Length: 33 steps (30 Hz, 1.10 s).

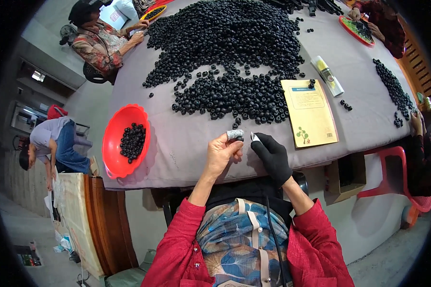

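My left hand (218, 154) is bare, with silvery tape (234, 134) wrapped round its index finger. Its thumb and finger pinch a small black bead (240, 138), partly hidden by the fingertips. My right hand (274, 158) wears a black glove and is closed on a small white pointed piece (255, 137); its kind is too small to make out. The two hands face each other, slightly apart, above the table's near edge. Just beyond them spreads a large heap of black beads (230, 95).
On the grey-covered table (177, 143), a red scalloped bowl (111, 155) with black beads stands left. A yellow booklet (316, 115) and a whitish tube (327, 76) lie right. Several people are nearby; two hold trays at the far side. A red plastic chair (392, 172) stands right.
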Each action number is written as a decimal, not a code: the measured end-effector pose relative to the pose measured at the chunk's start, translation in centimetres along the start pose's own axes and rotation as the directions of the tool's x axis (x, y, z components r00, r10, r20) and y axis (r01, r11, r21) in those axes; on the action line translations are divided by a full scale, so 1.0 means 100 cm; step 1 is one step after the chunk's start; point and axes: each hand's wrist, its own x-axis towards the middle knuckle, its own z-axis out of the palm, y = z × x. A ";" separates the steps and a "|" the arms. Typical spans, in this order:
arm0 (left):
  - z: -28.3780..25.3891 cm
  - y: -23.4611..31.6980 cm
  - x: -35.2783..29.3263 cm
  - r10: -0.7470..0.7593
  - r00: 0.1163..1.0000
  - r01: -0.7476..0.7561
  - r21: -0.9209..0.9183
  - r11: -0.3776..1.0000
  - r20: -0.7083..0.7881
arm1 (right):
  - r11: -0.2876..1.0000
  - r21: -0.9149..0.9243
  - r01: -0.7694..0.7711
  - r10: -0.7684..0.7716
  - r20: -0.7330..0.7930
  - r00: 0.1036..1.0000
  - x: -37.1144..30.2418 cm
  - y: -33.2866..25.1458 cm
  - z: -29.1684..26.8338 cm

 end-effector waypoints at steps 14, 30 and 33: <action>0.006 -0.007 -0.004 -0.074 0.997 0.064 -0.267 0.962 -0.031 | 0.997 0.030 -0.065 0.058 0.197 0.979 -0.001 -0.019 0.003; -0.001 -0.006 -0.005 -0.025 0.998 0.000 -0.373 0.928 -0.062 | 0.974 -0.213 0.081 -0.028 0.242 0.970 0.001 -0.015 0.000; -0.003 -0.007 -0.005 -0.032 0.999 0.016 -0.367 0.930 -0.037 | 0.981 -0.182 -0.066 0.108 0.231 0.967 0.000 -0.027 0.001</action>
